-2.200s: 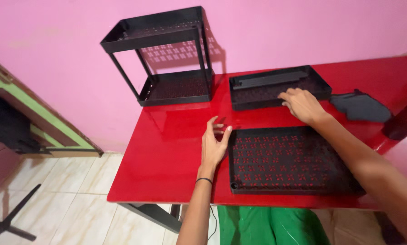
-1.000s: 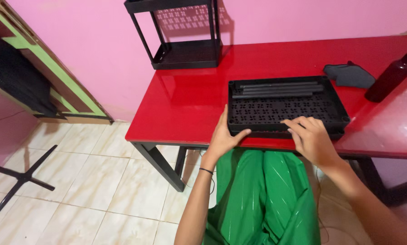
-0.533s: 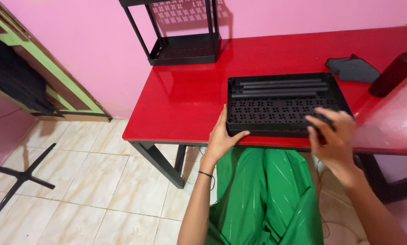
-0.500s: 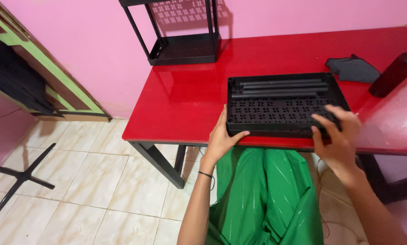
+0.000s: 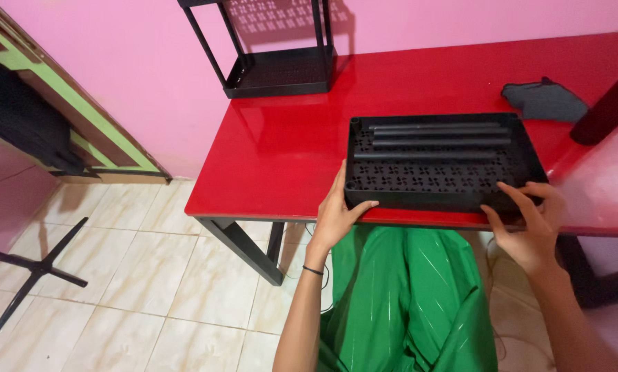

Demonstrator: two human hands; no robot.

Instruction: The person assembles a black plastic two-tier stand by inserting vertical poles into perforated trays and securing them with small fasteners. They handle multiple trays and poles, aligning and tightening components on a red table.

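1. The tray sat at the red table's near edge, with black rods lying inside it.
2. The left hand gripped its left front corner.
3. The right hand clasped its right front corner.
4. A rack stood behind.

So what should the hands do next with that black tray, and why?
Probably lift the black tray a little and level. Both hands are on its near edge: the left hand at the left corner, the right hand at the right corner. It sits at the front edge of the red table with loose black rods inside, which could roll if it tilts.
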